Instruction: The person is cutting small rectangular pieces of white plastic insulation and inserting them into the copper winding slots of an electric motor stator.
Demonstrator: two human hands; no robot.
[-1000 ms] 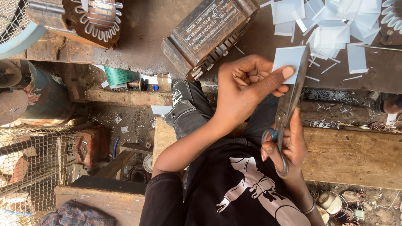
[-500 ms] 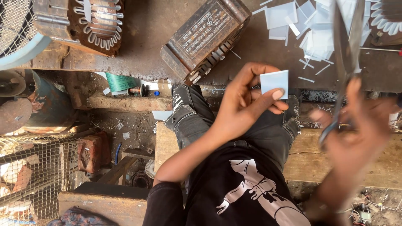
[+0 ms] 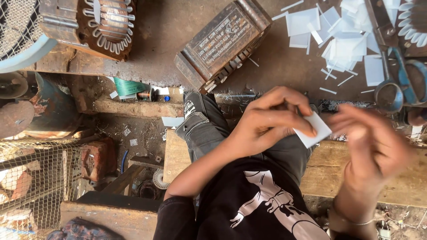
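Note:
My left hand [image 3: 271, 120] pinches a small white rectangular paper piece [image 3: 315, 130] between thumb and fingers, above my lap. My right hand [image 3: 371, 149] is blurred just right of the piece, its fingers spread and holding nothing; I cannot tell whether it touches the piece. The scissors [image 3: 393, 86], with blue and grey handles, lie on the dark worktable [image 3: 178, 26] at the far right, apart from both hands.
A pile of cut white paper pieces and strips [image 3: 344, 40] lies at the table's upper right. A rusty laminated motor core [image 3: 222, 42] sits mid-table, and a second wound core [image 3: 95, 26] at upper left. Wire mesh [image 3: 31, 186] stands lower left. A wooden bench [image 3: 400, 175] runs under me.
My right hand has put the scissors down on the table at the right and come back down beside the paper piece. My left hand has lowered the piece toward my lap.

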